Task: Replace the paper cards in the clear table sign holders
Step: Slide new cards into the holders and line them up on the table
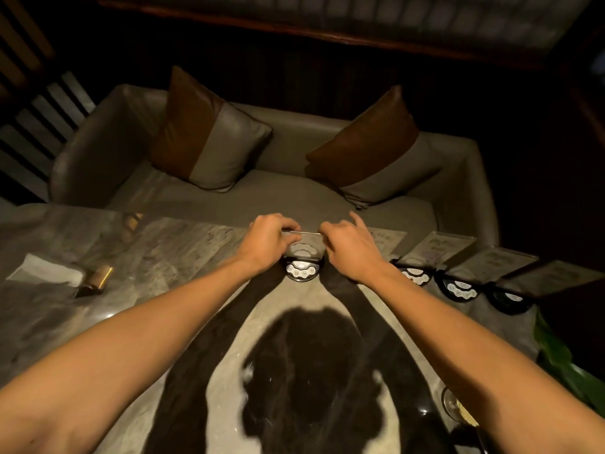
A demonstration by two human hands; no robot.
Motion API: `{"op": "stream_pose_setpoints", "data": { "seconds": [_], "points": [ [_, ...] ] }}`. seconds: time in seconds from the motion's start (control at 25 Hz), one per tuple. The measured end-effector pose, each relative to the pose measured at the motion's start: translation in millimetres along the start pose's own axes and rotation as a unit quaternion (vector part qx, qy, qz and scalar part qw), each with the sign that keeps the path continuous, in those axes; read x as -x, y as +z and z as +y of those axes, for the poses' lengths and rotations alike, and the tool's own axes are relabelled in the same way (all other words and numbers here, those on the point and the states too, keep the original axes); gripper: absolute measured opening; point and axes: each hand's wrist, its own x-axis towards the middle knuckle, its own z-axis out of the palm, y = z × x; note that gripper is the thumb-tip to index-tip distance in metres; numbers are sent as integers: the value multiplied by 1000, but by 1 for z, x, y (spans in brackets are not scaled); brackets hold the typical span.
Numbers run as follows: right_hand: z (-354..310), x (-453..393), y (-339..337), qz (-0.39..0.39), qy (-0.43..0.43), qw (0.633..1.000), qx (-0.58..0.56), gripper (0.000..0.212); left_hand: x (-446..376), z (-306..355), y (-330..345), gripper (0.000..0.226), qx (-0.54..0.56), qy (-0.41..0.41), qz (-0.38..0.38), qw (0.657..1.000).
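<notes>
A clear sign holder stands upright on a round black base with white buttons, at the middle of the marble table. My left hand grips its top left edge. My right hand pinches its top right edge with thumb and fingers. Whether a card sits inside this holder is hard to tell. Three more holders lie flat to the right, their black bases toward me: one, a second, a third, each with a pale card in it. Another card lies flat behind my right hand.
A white paper and a small brown, gold-trimmed object lie at the table's left. A glass rim and green leaves sit at the right front. A grey sofa with two cushions is behind the table.
</notes>
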Motion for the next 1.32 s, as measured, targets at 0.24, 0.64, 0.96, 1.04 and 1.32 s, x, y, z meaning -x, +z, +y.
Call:
{"op": "stream_pose_setpoints", "data": {
  "seconds": [0.24,0.64,0.96,1.04,1.32],
  "points": [
    [19,-12,16,-13,16,999,-32,19,-21,2,15,20,-24,-36,-26,999],
    [63,30,-31,40,10,996,-83,39,-36,52,0,54,-76,34,-57,995],
    [198,105,-117,109,94,989,-43,44,-65,199,64,61,-6,142,-90,986],
    [237,130,-130,112,125,985,-44,50,-70,232,91,65,-11,157,-115,981],
    [340,187,-131,118,228,956,-139,70,-89,314,173,69,-55,211,-171,961]
  ]
}}
